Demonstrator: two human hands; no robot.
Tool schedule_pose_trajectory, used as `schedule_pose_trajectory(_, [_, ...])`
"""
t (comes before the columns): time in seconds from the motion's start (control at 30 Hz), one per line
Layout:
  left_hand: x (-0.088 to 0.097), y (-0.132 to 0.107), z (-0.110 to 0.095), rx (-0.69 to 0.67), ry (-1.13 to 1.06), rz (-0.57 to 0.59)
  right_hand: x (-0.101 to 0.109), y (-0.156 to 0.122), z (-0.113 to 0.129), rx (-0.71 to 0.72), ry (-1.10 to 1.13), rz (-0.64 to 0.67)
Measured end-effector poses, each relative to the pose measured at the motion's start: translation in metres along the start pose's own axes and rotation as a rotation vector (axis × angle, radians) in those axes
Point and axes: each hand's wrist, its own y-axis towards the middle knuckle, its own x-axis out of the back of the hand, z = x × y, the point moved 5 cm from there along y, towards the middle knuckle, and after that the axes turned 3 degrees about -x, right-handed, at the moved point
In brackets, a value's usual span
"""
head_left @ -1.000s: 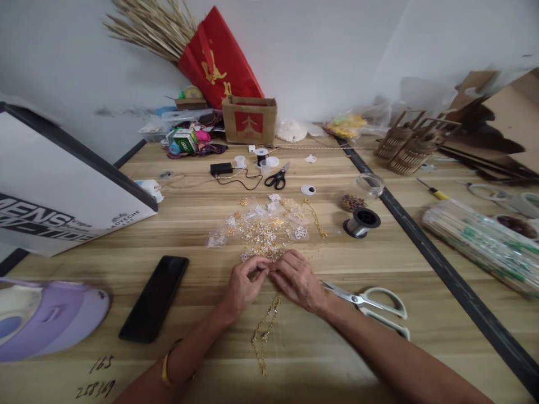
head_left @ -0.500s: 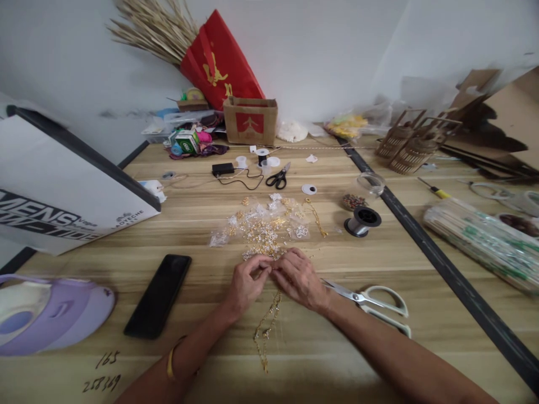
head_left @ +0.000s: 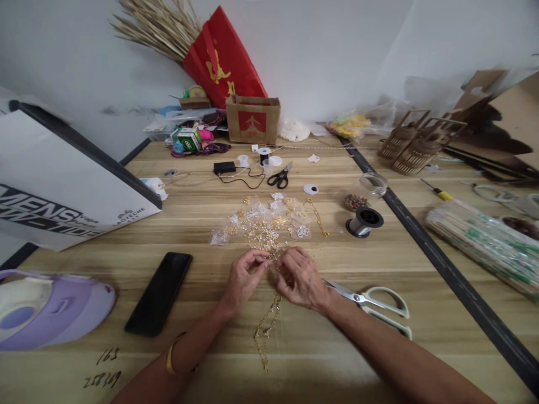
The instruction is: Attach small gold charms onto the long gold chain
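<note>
My left hand point(head_left: 244, 279) and my right hand point(head_left: 300, 278) meet fingertip to fingertip over the wooden table point(head_left: 295, 348). Both pinch the top end of a gold chain point(head_left: 266, 328) that trails toward me along the table. Just beyond my fingers lies a heap of small gold and silver jewellery pieces point(head_left: 265, 224) on clear plastic bags. White-handled scissors point(head_left: 374, 303) lie right beside my right wrist.
A black phone point(head_left: 159, 293) lies to the left, a purple visor cap point(head_left: 50, 311) further left, a white shopping bag point(head_left: 63, 185) behind them. A wire spool point(head_left: 364, 221), bead jar point(head_left: 362, 193), black scissors point(head_left: 278, 178) and a brown paper bag point(head_left: 252, 119) stand beyond. A black strip point(head_left: 442, 264) crosses the right side.
My hands stay together on the chain's end; the fingers have shifted a little and lifted slightly. The view has drifted a bit.
</note>
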Motion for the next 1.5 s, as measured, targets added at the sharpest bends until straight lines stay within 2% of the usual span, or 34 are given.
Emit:
schedule_pose_trajectory(0.17, [-0.002, -0.001, -0.002, -0.023, 0.002, 0.020, 0.002, -0.001, 0.001, 0.019, 0.055, -0.036])
schedule_pose_trajectory(0.3, [-0.003, -0.002, -0.001, -0.075, 0.060, 0.030, 0.001, -0.001, 0.003, 0.056, 0.131, -0.014])
schedule_pose_trajectory(0.47, [0.000, 0.000, 0.001, -0.033, 0.030, -0.001, 0.002, 0.000, -0.001, 0.002, 0.088, -0.022])
schedule_pose_trajectory(0.57, [0.003, 0.002, -0.002, -0.007, 0.007, -0.014, 0.007, 0.001, -0.011, -0.132, 0.164, -0.081])
schedule_pose_trajectory(0.7, [0.003, 0.004, -0.011, 0.006, -0.001, -0.004, 0.008, 0.000, -0.033, -0.489, 0.509, -0.162])
schedule_pose_trajectory(0.8, [0.001, 0.005, -0.018, -0.002, 0.010, 0.004, 0.008, 0.002, -0.041, -0.610, 0.714, -0.190])
schedule_pose_trajectory(1.1, [-0.004, 0.012, -0.031, -0.122, 0.098, 0.056, 0.006, 0.007, -0.030, -0.559, 0.829, 0.021])
schedule_pose_trajectory(1.3, [-0.012, 0.021, -0.041, -0.207, 0.205, 0.088, 0.010, 0.011, -0.035, -0.590, 0.860, 0.020])
schedule_pose_trajectory(1.5, [-0.022, 0.032, -0.047, -0.304, 0.224, 0.109, 0.016, 0.014, -0.041, -0.638, 0.939, 0.007])
